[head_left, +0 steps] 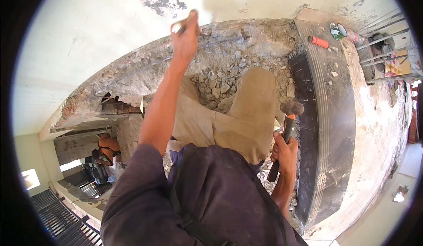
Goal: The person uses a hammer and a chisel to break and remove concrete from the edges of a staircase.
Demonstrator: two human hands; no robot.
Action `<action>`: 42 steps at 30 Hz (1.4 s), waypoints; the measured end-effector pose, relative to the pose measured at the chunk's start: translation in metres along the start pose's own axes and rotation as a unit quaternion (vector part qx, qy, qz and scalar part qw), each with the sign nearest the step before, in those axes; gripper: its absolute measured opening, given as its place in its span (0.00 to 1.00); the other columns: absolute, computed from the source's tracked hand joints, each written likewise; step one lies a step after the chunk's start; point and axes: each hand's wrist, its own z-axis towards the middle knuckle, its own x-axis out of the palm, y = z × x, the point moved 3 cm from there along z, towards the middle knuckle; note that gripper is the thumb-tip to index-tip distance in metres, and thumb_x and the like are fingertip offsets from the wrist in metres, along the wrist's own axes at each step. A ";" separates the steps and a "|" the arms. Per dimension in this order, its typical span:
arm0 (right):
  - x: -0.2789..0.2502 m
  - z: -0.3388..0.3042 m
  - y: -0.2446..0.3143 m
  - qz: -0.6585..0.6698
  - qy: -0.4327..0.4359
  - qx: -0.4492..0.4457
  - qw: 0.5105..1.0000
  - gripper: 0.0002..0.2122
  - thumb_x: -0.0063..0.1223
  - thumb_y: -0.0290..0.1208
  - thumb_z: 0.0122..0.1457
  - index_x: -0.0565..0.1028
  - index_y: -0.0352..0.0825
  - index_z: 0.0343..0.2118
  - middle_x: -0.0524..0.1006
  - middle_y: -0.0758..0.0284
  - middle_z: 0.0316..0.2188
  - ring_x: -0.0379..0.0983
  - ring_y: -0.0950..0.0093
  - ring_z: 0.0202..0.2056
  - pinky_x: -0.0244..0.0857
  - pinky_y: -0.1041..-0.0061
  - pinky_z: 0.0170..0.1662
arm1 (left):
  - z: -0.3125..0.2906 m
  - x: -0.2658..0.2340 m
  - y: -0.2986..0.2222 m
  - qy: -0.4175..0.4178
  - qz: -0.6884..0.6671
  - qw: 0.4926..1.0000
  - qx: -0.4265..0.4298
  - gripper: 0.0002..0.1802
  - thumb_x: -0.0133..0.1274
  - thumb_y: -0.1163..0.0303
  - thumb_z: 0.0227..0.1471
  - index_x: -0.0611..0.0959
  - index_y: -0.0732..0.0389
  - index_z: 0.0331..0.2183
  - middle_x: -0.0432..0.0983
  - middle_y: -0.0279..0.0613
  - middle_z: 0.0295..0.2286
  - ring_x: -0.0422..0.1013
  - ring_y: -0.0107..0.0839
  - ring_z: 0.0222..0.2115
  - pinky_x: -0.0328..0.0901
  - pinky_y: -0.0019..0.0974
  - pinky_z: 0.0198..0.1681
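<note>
My right hand (284,151) grips the black handle of a club hammer (292,108) beside my right knee. Its worn grey head points up and away from me, with an orange band just below it. Stretched far forward, my left hand (187,36) is at the broken edge of the pale wall (246,3). Its thumb and fingers curl into a loop around a small dark thing, too blurred to name. Below that hand runs a rough, chipped masonry strip (145,61). Broken rubble (222,80) lies beyond and between my knees.
A dark stone step (328,127) with grooved lines stands at my right. On it rests an orange-handled tool (318,42), near a clear plastic bottle (350,35). A metal rack (385,47) is farther right. Lower left, another person (108,150) crouches near a black metal grille (61,217).
</note>
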 end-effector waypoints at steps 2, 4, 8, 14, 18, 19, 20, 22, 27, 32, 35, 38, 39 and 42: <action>0.001 -0.001 0.000 0.013 0.008 0.006 1.000 0.14 0.61 0.36 0.60 0.66 0.37 0.27 0.61 0.77 0.12 0.54 0.86 0.11 0.50 0.81 0.14 | -0.007 -0.005 0.012 -0.016 -0.053 0.996 0.065 0.29 0.49 0.57 0.65 0.63 0.48 0.13 0.51 0.23 0.11 0.44 0.21 0.14 0.42 0.33 0.19; 0.003 -0.006 0.006 0.014 0.004 0.008 1.000 0.14 0.60 0.35 0.61 0.67 0.36 0.26 0.62 0.76 0.12 0.55 0.86 0.11 0.50 0.80 0.14 | -0.014 -0.003 0.021 -0.014 -0.079 0.988 0.135 0.28 0.49 0.60 0.66 0.66 0.50 0.13 0.54 0.24 0.10 0.47 0.19 0.12 0.42 0.33 0.16; 0.005 -0.005 0.009 0.002 0.006 -0.012 1.000 0.14 0.58 0.33 0.62 0.66 0.36 0.24 0.62 0.77 0.13 0.56 0.86 0.12 0.49 0.80 0.14 | 0.023 0.031 0.016 0.000 0.036 0.998 0.050 0.25 0.53 0.56 0.64 0.79 0.57 0.17 0.61 0.27 0.10 0.50 0.17 0.12 0.45 0.33 0.14; 0.015 -0.006 0.027 0.021 0.013 -0.034 0.999 0.15 0.58 0.34 0.63 0.65 0.38 0.24 0.60 0.78 0.13 0.54 0.86 0.11 0.48 0.81 0.14 | -0.061 0.116 0.028 0.355 0.371 0.839 0.182 0.16 0.58 0.56 0.57 0.86 0.56 0.24 0.76 0.39 0.17 0.74 0.40 0.19 0.69 0.37 0.24; 0.020 -0.010 0.041 0.028 -0.003 -0.063 0.998 0.15 0.56 0.34 0.64 0.64 0.39 0.23 0.58 0.78 0.12 0.51 0.87 0.11 0.47 0.82 0.13 | -0.109 0.094 0.009 0.362 0.194 0.858 0.307 0.08 0.61 0.67 0.50 0.83 0.58 0.23 0.75 0.40 0.17 0.73 0.47 0.19 0.66 0.41 0.21; 0.017 -0.008 0.041 0.032 0.007 -0.069 0.997 0.16 0.56 0.34 0.64 0.63 0.40 0.22 0.57 0.79 0.12 0.51 0.88 0.11 0.47 0.83 0.13 | -0.102 0.092 0.001 0.318 0.187 0.882 0.293 0.07 0.61 0.69 0.49 0.83 0.59 0.23 0.76 0.42 0.17 0.73 0.47 0.18 0.66 0.41 0.20; 0.017 -0.012 0.041 0.029 0.006 -0.071 0.997 0.15 0.56 0.34 0.65 0.64 0.39 0.23 0.57 0.79 0.12 0.51 0.88 0.11 0.46 0.83 0.13 | -0.088 0.091 -0.008 0.273 0.178 0.903 0.278 0.06 0.61 0.71 0.48 0.82 0.60 0.23 0.76 0.44 0.18 0.73 0.46 0.18 0.66 0.42 0.20; 0.020 -0.013 0.046 0.035 0.010 -0.090 0.995 0.14 0.56 0.35 0.65 0.66 0.37 0.25 0.56 0.79 0.12 0.51 0.88 0.11 0.46 0.83 0.14 | -0.062 0.093 -0.023 0.219 0.151 0.920 0.286 0.04 0.61 0.74 0.48 0.83 0.61 0.23 0.76 0.47 0.18 0.72 0.46 0.17 0.65 0.42 0.19; 0.032 -0.023 0.058 0.003 0.044 -0.177 0.983 0.13 0.56 0.38 0.65 0.68 0.33 0.40 0.59 0.77 0.15 0.52 0.87 0.11 0.47 0.84 0.14 | -0.032 0.093 -0.017 0.211 0.167 0.916 0.298 0.02 0.60 0.75 0.49 0.85 0.64 0.27 0.75 0.53 0.18 0.68 0.44 0.13 0.63 0.41 0.18; 0.040 -0.027 0.063 0.007 0.068 -0.264 0.962 0.15 0.56 0.36 0.65 0.65 0.32 0.45 0.64 0.74 0.17 0.55 0.87 0.13 0.49 0.84 0.15 | -0.023 0.082 0.000 0.187 0.157 0.931 0.270 0.05 0.60 0.72 0.50 0.85 0.63 0.27 0.73 0.52 0.15 0.66 0.43 0.12 0.61 0.42 0.17; 0.046 -0.030 0.074 0.019 0.074 -0.355 0.932 0.13 0.53 0.34 0.66 0.65 0.32 0.45 0.67 0.71 0.19 0.58 0.86 0.14 0.51 0.84 0.15 | -0.021 0.078 0.002 0.184 0.149 0.931 0.277 0.08 0.60 0.69 0.52 0.84 0.63 0.24 0.71 0.51 0.14 0.64 0.43 0.12 0.59 0.42 0.17; 0.035 -0.034 0.100 0.007 0.009 -0.442 0.897 0.12 0.51 0.32 0.66 0.65 0.31 0.45 0.68 0.69 0.20 0.60 0.84 0.15 0.51 0.84 0.15 | -0.019 0.075 0.004 0.163 0.141 0.938 0.273 0.13 0.59 0.68 0.54 0.82 0.63 0.21 0.70 0.50 0.13 0.63 0.44 0.11 0.57 0.43 0.16; 0.033 -0.039 0.117 0.007 -0.010 -0.493 0.870 0.13 0.49 0.35 0.67 0.65 0.32 0.46 0.69 0.68 0.21 0.61 0.84 0.16 0.52 0.83 0.15 | -0.018 0.071 0.006 0.150 0.138 0.941 0.269 0.14 0.58 0.67 0.55 0.81 0.63 0.20 0.70 0.50 0.13 0.62 0.44 0.11 0.57 0.43 0.16; 0.028 -0.059 0.168 0.079 -0.105 -0.633 0.763 0.19 0.41 0.49 0.69 0.65 0.34 0.45 0.66 0.70 0.20 0.57 0.82 0.14 0.52 0.81 0.15 | -0.016 0.064 -0.003 0.103 0.119 0.945 0.286 0.16 0.57 0.66 0.56 0.80 0.63 0.19 0.69 0.48 0.12 0.62 0.44 0.12 0.57 0.43 0.16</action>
